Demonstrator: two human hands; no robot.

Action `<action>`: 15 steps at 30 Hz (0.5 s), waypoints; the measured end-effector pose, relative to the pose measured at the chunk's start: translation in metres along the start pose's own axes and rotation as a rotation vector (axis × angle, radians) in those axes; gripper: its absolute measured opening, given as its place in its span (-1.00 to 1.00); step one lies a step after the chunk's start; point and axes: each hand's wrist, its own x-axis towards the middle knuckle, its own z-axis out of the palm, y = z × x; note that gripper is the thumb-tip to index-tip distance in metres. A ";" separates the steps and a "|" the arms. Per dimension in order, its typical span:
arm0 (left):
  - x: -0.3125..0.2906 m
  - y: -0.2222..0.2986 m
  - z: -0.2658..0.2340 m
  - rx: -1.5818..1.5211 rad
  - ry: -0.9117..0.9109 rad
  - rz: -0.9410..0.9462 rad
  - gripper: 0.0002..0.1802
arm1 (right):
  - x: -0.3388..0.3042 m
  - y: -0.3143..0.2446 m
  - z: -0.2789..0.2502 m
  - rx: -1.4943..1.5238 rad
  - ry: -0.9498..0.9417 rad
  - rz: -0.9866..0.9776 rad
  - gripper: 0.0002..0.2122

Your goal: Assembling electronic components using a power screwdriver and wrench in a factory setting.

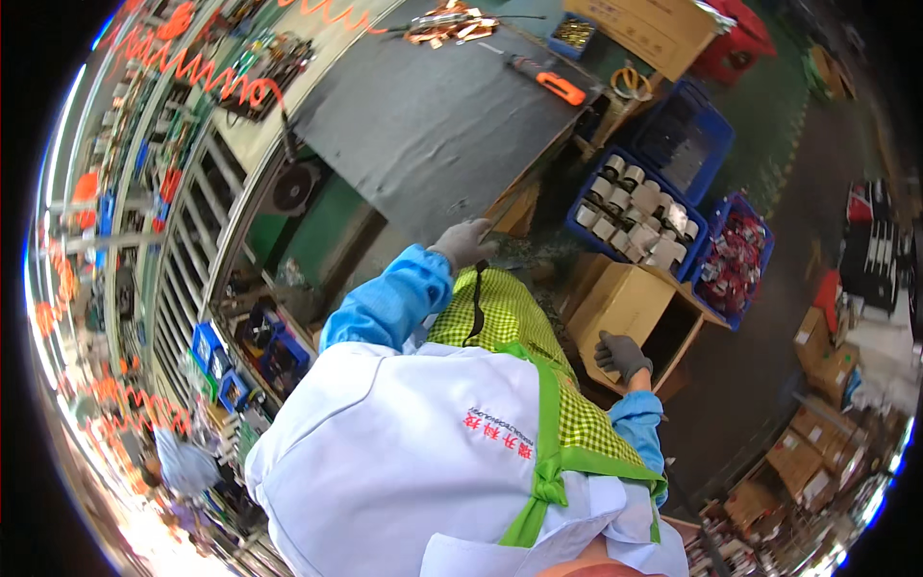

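Observation:
My left hand (463,242), in a grey glove, is at the near corner of a dark-topped table (423,125). Its fingers are bent in, and whatever they may hold is hidden. My right hand (623,356), gloved the same way, hangs over the side of an open cardboard box (625,306). The fingers of that hand curl loosely toward the palm, with nothing visible in them. Blue sleeve covers (389,298) show on both forearms. A yellow-green checked apron (505,308) lies between my hands.
An orange-handled tool (558,87) and copper-coloured pieces (450,23) lie on the table. To the right, one blue crate (586,236) holds whitish cylinders and another blue crate (766,252) holds red pieces. Left stand a railing (197,231) and an orange coiled hose (207,77).

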 end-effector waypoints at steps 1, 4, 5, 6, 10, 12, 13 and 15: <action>-0.021 -0.019 0.001 -0.061 0.074 -0.018 -0.40 | -0.011 -0.017 0.008 -0.157 0.075 -0.062 -0.63; -0.055 -0.077 0.007 -0.166 0.270 -0.135 -0.42 | 0.020 -0.027 0.015 -0.105 0.021 -0.218 -0.69; -0.066 -0.096 0.011 -0.192 0.357 -0.218 -0.43 | 0.020 -0.033 0.022 -0.139 0.009 -0.211 -0.69; -0.079 -0.108 0.011 -0.216 0.377 -0.248 -0.43 | 0.016 -0.044 0.029 -0.187 0.039 -0.256 -0.72; -0.113 -0.135 0.001 -0.323 0.420 -0.469 -0.46 | 0.015 -0.070 0.048 -0.203 0.071 -0.342 -0.79; -0.127 -0.148 0.002 -0.348 0.372 -0.468 -0.46 | 0.021 -0.074 0.048 -0.246 0.051 -0.378 -0.80; -0.129 -0.151 0.004 -0.363 0.398 -0.433 -0.46 | 0.022 -0.077 0.049 -0.261 0.084 -0.367 -0.79; -0.138 -0.152 0.000 -0.403 0.410 -0.386 -0.47 | 0.031 -0.085 0.055 -0.301 0.113 -0.359 -0.78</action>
